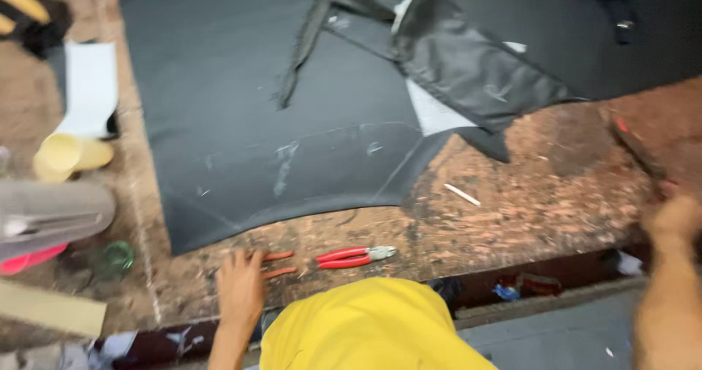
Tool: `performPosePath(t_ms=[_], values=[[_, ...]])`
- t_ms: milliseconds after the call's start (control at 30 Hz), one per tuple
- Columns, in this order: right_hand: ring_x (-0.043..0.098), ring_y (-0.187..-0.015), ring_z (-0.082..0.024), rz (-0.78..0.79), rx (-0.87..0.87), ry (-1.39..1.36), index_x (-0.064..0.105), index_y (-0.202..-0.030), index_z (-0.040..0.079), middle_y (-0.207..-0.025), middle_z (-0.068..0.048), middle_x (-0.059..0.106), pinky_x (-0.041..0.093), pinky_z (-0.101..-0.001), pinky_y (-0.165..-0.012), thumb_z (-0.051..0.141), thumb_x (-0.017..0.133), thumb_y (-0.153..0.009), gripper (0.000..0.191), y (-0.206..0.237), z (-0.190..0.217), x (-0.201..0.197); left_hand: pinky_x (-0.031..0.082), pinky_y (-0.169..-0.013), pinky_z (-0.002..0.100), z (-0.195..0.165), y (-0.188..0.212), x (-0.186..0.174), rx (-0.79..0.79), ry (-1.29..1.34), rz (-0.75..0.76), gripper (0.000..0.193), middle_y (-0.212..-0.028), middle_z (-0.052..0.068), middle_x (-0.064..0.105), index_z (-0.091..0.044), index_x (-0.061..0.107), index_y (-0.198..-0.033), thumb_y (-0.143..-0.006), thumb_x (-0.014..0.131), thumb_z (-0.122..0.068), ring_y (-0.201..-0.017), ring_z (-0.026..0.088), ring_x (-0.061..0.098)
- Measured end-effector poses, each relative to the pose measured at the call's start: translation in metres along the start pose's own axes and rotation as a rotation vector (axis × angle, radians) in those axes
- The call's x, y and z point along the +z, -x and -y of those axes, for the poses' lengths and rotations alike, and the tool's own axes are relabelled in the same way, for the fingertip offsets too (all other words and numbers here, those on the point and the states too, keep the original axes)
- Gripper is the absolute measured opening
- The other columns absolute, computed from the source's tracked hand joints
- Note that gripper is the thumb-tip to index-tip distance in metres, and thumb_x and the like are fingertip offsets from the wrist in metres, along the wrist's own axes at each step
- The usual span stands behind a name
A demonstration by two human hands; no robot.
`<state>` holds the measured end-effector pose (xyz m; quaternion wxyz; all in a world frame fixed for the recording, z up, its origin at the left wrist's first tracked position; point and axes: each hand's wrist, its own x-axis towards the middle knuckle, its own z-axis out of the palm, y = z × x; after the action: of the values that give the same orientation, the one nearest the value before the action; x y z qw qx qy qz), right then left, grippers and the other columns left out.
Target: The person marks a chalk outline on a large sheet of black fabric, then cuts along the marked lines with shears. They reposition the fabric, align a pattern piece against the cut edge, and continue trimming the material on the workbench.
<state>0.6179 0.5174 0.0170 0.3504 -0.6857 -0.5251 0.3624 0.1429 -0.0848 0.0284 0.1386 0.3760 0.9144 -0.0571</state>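
Left hand rests flat on the worn brown table, fingers covering one red-handled tool, beside the red-handled pliers. Right hand is blurry at the far edge, can't tell its grip. Looks like tool-picking beside the big black chalk-marked fabric sheet; gripping needs fingers curling around those handles.

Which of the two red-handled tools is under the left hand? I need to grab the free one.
The left hand covers the left tool, only its handles showing. The red-handled pliers to the right lie free, metal jaws visible.
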Motion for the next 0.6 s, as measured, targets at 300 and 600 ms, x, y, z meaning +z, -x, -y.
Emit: performPosePath(t_ms=[300, 600], values=[[0.063, -0.101, -0.026, 0.219, -0.535, 0.498, 0.058, -0.117, -0.001, -0.115, -0.014, 0.064, 0.052, -0.0393, -0.092, -0.006, 0.067, -0.096, 0.023, -0.026, -0.036, -0.003, 0.062, -0.080, 0.031, -0.120, -0.072, 0.050, -0.441, 1.546, 0.357, 0.032, -0.097, 0.011, 0.080, 0.001, 0.070, -0.117, -0.087, 0.071, -0.009, -0.090, 0.022, 0.077], [0.064, -0.103, -0.027, 0.366, 0.018, 0.428, 0.060, -0.116, 0.000, -0.111, -0.014, 0.066, 0.051, -0.0452, -0.097, 0.006, 0.065, -0.098, 0.019, -0.006, -0.003, -0.002, 0.062, -0.093, 0.036, -0.196, -0.117, 0.037, -0.767, 2.217, 0.563, 0.036, -0.114, 0.019, 0.073, 0.006, 0.061, -0.122, -0.094, 0.069, -0.014, -0.106, 0.029, 0.073]])
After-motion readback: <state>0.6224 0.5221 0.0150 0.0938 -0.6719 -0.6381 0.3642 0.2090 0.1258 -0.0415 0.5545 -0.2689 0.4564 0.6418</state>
